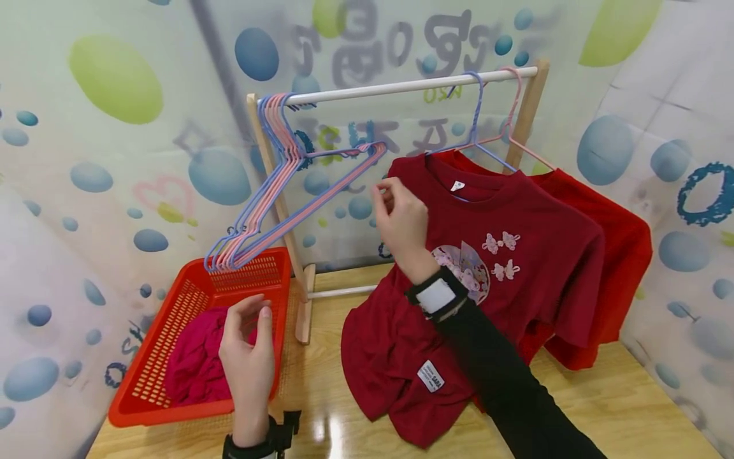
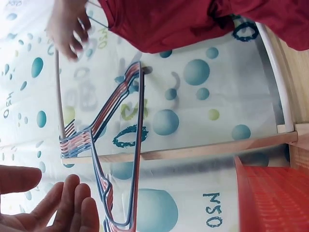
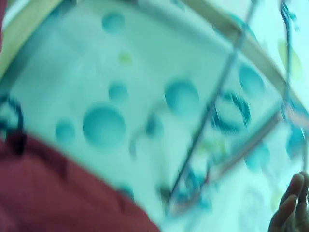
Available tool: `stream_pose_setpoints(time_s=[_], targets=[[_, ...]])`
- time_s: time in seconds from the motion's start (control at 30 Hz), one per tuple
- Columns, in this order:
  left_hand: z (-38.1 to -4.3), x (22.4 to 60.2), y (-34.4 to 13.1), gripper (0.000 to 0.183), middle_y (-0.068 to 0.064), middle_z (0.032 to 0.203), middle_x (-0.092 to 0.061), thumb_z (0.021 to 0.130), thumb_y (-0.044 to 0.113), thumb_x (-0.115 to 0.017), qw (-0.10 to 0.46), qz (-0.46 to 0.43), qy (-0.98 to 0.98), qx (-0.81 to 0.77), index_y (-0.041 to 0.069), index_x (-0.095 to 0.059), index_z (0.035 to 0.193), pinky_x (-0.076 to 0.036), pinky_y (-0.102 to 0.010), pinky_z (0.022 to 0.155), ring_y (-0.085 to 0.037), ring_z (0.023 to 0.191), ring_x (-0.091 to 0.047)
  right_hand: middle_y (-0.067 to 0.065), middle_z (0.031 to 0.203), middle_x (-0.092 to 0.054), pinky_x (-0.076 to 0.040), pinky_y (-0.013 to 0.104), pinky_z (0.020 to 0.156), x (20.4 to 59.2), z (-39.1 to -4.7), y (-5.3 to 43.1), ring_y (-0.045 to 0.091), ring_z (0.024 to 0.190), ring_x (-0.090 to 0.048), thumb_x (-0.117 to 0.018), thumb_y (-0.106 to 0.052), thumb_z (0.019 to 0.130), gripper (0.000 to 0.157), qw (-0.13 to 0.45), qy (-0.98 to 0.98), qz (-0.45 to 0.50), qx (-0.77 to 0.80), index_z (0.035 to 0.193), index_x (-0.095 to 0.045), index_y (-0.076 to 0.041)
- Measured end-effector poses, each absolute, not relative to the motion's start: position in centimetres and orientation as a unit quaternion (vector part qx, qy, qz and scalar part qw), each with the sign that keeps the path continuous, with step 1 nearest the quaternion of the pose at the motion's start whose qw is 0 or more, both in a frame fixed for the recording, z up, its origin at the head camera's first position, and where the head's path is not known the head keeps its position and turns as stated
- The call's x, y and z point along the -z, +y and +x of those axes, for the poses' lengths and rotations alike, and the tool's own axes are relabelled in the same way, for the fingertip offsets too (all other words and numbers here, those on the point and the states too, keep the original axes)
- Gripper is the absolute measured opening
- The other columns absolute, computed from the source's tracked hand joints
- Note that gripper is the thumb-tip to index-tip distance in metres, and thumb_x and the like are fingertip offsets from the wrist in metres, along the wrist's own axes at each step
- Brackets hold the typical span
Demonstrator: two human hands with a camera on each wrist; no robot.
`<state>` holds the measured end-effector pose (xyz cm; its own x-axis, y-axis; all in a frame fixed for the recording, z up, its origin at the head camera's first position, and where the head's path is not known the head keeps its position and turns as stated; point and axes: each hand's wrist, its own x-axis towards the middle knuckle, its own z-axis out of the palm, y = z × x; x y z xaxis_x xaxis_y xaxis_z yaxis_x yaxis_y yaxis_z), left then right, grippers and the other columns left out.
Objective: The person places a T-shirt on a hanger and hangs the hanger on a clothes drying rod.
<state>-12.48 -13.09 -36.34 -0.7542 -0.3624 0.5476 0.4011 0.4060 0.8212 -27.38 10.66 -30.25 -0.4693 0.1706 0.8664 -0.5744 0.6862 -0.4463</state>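
The empty hangers are hanging bunched at the left end of the rack, long bars slanting lower-left to upper-right in the head view. The right hand looks nearer their upper tips, by the maroon shirt; the left is hovering lower, near the basket's magenta cloth. Both are curling loosely, gripping nothing.

The front shirt is dark red with pink pictures, the back shirt bright red, the hangers blue and pink, the basket orange-red, the cloth pink, and the wall pale with blue and green spots.
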Motion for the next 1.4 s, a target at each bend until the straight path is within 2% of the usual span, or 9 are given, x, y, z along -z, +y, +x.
stream_pose_setpoints(time_s=[0.17, 0.37, 0.5, 0.6, 0.73, 1.07, 1.4], targets=[[-12.6, 36.7, -12.8, 0.025, -0.007, 0.104, -0.066, 0.094, 0.010, -0.060, 0.350, -0.020, -0.765, 0.540, -0.001, -0.061, 0.116, -0.042, -0.021, 0.084, -0.009, 0.094, -0.057, -0.001, 0.074, -0.065, -0.046, 0.024, 0.056, 30.7, -29.1, 5.3, 0.009, 0.062, -0.059, -0.054, -0.032, 0.098, 0.029, 0.424, -0.805, 0.175, -0.377, 0.098, -0.068, -0.007], [-12.7, 36.6, -12.9, 0.024, -0.007, 0.104, -0.066, 0.095, 0.011, -0.060, 0.355, -0.024, -0.765, 0.536, 0.000, -0.061, 0.116, -0.042, -0.022, 0.084, -0.010, 0.094, -0.058, -0.001, 0.082, -0.066, -0.046, 0.021, 0.061, 30.2, -29.3, 0.7, 0.009, 0.070, -0.060, -0.054, -0.039, 0.097, 0.034, 0.275, -0.829, 0.200, -0.444, 0.103, -0.067, -0.008], [-12.7, 36.6, -13.0, 0.025, -0.006, 0.104, -0.066, 0.096, 0.013, -0.059, 0.360, -0.028, -0.765, 0.534, 0.000, -0.061, 0.116, -0.043, -0.022, 0.085, -0.011, 0.095, -0.058, -0.004, 0.086, -0.066, -0.046, 0.021, 0.065, 30.1, -28.9, -1.3, 0.008, 0.078, -0.060, -0.054, -0.046, 0.095, 0.039, 0.207, -0.841, 0.187, -0.463, 0.104, -0.068, -0.011], [-12.6, 36.5, -13.1, 0.025, -0.005, 0.104, -0.065, 0.096, 0.015, -0.058, 0.361, -0.028, -0.765, 0.533, -0.001, -0.061, 0.115, -0.044, -0.022, 0.085, -0.011, 0.095, -0.059, -0.006, 0.087, -0.067, -0.045, 0.020, 0.069, 30.0, -28.5, -2.5, 0.007, 0.083, -0.060, -0.056, -0.047, 0.094, 0.038, 0.186, -0.849, 0.183, -0.459, 0.102, -0.070, -0.013], [-12.6, 36.4, -13.2, 0.026, -0.006, 0.104, -0.065, 0.096, 0.015, -0.058, 0.367, -0.028, -0.765, 0.528, -0.002, -0.061, 0.115, -0.044, -0.022, 0.085, -0.011, 0.094, -0.059, -0.005, 0.088, -0.067, -0.046, 0.019, 0.067, 29.9, -28.1, -3.4, 0.007, 0.082, -0.060, -0.058, -0.044, 0.094, 0.035, 0.167, -0.851, 0.181, -0.464, 0.101, -0.071, -0.012], [-12.5, 36.3, -13.5, 0.025, -0.006, 0.105, -0.065, 0.096, 0.013, -0.058, 0.368, -0.017, -0.767, 0.525, 0.000, -0.061, 0.116, -0.043, -0.022, 0.085, -0.010, 0.095, -0.058, 0.003, 0.082, -0.069, -0.049, 0.022, 0.057, 29.9, -28.4, -4.6, 0.015, 0.070, -0.068, -0.060, -0.028, 0.095, 0.022, 0.105, -0.783, 0.164, -0.591, 0.095, -0.068, -0.007], [-12.9, 36.7, -13.6, 0.023, -0.007, 0.103, -0.066, 0.094, 0.009, -0.060, 0.367, -0.010, -0.769, 0.524, 0.000, -0.062, 0.115, -0.043, -0.021, 0.084, -0.010, 0.094, -0.058, 0.008, 0.094, -0.067, -0.054, 0.028, 0.065, 28.6, -28.6, -5.4, 0.018, 0.075, -0.068, -0.058, -0.022, 0.097, 0.024, 0.048, -0.707, 0.103, -0.698, 0.110, -0.059, -0.002]])
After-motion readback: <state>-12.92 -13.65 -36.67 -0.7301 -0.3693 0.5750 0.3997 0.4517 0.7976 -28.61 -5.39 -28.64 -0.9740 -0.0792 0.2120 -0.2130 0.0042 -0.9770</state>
